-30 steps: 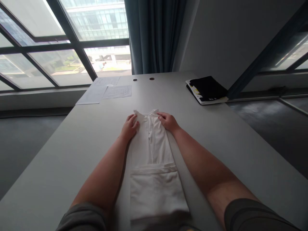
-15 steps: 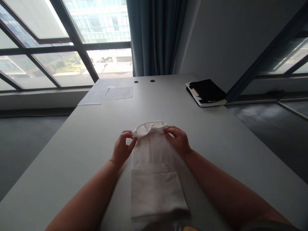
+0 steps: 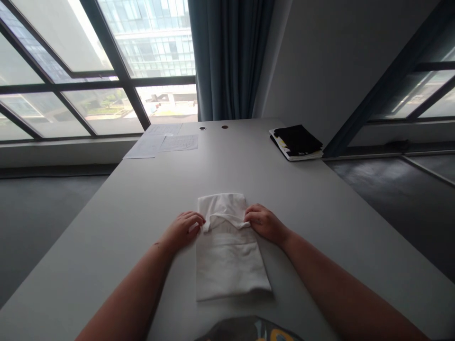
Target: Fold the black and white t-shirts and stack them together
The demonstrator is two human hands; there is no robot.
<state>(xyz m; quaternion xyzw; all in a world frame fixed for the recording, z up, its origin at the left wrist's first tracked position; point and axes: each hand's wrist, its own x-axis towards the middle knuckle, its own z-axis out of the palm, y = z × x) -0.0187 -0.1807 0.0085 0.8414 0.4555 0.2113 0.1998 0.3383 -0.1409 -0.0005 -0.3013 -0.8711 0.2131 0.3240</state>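
A white folded garment (image 3: pixel 227 255) lies on the grey table (image 3: pixel 142 203) in front of me. Its neck end is folded back toward me and rests across the middle of the bundle. My left hand (image 3: pixel 183 230) pinches the left corner of that folded-over edge, fingers closed on the cloth. My right hand (image 3: pixel 265 223) grips the right corner the same way. Both forearms reach in from the bottom of the view.
Sheets of paper (image 3: pixel 161 142) lie at the far left of the table. A black notebook stack (image 3: pixel 295 141) sits at the far right edge. Two cable holes (image 3: pixel 213 127) are near the back. Windows and a dark curtain (image 3: pixel 227 57) stand behind.
Both hands lifted the garment's neck end from the far side and brought it back toward me, folding it over the lower part. The bundle is now shorter.
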